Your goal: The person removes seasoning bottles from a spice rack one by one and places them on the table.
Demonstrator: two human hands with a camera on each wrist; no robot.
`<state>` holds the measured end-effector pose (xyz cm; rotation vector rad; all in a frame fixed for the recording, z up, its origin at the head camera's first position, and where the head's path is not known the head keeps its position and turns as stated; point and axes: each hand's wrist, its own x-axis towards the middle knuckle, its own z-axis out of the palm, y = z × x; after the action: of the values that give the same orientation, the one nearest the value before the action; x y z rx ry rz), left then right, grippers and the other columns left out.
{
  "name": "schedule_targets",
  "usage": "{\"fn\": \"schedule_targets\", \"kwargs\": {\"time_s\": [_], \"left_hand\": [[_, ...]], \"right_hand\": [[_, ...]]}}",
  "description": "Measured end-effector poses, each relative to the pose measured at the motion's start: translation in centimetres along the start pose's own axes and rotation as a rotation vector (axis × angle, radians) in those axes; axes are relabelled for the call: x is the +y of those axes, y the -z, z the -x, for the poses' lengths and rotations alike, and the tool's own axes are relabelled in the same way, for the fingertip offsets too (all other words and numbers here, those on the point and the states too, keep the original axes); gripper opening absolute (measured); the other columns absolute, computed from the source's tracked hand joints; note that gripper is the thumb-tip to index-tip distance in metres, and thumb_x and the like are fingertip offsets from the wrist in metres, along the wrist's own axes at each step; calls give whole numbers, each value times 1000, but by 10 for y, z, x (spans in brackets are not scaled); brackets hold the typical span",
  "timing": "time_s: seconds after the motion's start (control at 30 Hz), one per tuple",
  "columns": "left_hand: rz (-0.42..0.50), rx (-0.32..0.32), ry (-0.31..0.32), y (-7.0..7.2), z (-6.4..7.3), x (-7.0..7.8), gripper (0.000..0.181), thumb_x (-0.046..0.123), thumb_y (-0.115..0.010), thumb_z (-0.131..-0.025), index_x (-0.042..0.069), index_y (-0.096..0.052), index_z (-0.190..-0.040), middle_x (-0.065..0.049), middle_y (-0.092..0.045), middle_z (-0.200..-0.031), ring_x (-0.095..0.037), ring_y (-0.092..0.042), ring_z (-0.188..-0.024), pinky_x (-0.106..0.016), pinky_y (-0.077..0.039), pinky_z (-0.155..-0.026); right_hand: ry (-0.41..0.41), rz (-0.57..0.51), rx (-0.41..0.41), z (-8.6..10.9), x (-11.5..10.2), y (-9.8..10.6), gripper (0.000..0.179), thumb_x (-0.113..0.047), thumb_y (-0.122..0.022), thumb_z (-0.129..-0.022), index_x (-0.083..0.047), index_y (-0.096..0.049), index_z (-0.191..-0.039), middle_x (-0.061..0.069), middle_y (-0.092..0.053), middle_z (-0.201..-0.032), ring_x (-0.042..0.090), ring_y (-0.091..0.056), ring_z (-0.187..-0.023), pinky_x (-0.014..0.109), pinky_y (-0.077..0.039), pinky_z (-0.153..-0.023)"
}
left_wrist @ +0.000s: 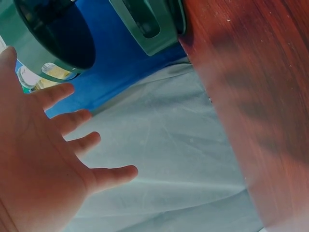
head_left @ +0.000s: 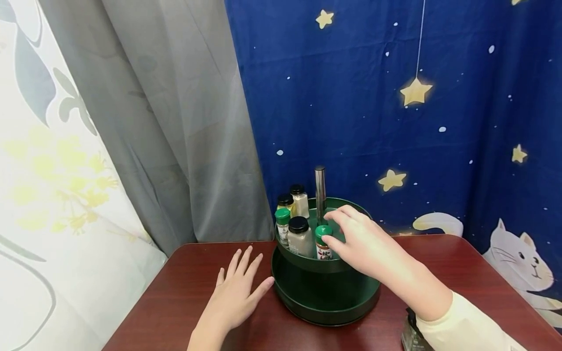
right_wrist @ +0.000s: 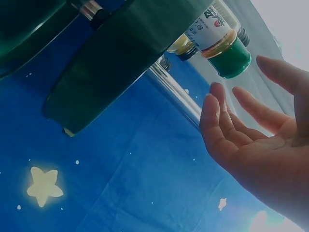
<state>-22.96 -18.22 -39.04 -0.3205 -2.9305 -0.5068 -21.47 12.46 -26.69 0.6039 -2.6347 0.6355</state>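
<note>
A two-tier dark green round rack [head_left: 327, 311] with a metal post [head_left: 320, 187] stands on the table. On its upper tier, a green-capped spice bottle [head_left: 324, 243] is at the front beside a larger black-capped jar [head_left: 300, 239]. My right hand [head_left: 357, 239] hovers over that bottle, fingers loosely bent and spread. The right wrist view shows a gap between the fingers and its green cap [right_wrist: 231, 62]. Left of the rack is my left hand [head_left: 237, 292], fingers straight and spread, the thumb tip close to the lower tier's rim. Nothing is in its palm [left_wrist: 43, 164].
Another green-capped bottle [head_left: 283, 225] and two black-capped jars, one of them yellowish [head_left: 286, 204], share the upper tier's left side. A black-topped jar [head_left: 412, 334] sits on the red-brown table [head_left: 175, 302], partly behind the right sleeve [head_left: 465, 321]. Curtains hang behind.
</note>
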Motion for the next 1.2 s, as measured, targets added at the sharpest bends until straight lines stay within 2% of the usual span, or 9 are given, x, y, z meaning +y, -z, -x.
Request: {"fn": "schedule_targets", "kwargs": {"time_s": [0.13,0.3,0.4,0.63,0.97,1.2], "left_hand": [[6,1,3,-1,-1,1,81,77,-41,-103,29,-38,-167,-2,-19,-180,-34,-10,-169,-81,-15,-124],[8,7,-1,-1,-2,1,82,78,-42,-102,28,-36,-168,-2,-17,-181,-34,-11,-169,-81,-15,-124],[7,10,-2,-2,-2,0,85,80,-39,-101,28,-35,-168,-1,-17,-181,-35,-11,-169,-81,-16,-124],[6,15,3,-2,-1,-2,86,81,-39,-101,29,-35,-168,-1,-17,-181,-35,-12,-169,-80,-17,-124],[13,21,2,-2,0,-2,83,78,-42,-102,28,-38,-167,-3,-19,-180,-34,-13,-168,-81,-17,-124],[10,15,5,-3,0,-2,83,79,-41,-101,28,-38,-167,-1,-18,-181,-34,-12,-169,-80,-17,-124]], "right_hand": [[5,-2,-23,-3,1,-2,40,-27,-77,-99,-10,-69,-135,8,-68,-129,16,-65,-96,40,-61,-85],[9,-15,-43,-5,1,-8,44,-27,-76,-100,-9,-67,-139,12,-67,-140,27,-70,-118,50,-61,-100],[19,-22,-54,-6,0,-12,45,-25,-77,-100,-8,-67,-140,12,-67,-142,30,-69,-126,52,-59,-104],[49,-31,-38,-5,1,-17,40,-17,-79,-97,-7,-69,-135,10,-72,-135,25,-71,-118,47,-62,-99],[36,-52,-48,-4,3,-14,38,-20,-80,-97,-10,-70,-133,8,-73,-131,16,-70,-103,42,-63,-92],[27,-62,-33,-4,5,-15,38,-22,-80,-98,-11,-70,-133,7,-72,-129,14,-68,-96,39,-63,-87]]}}
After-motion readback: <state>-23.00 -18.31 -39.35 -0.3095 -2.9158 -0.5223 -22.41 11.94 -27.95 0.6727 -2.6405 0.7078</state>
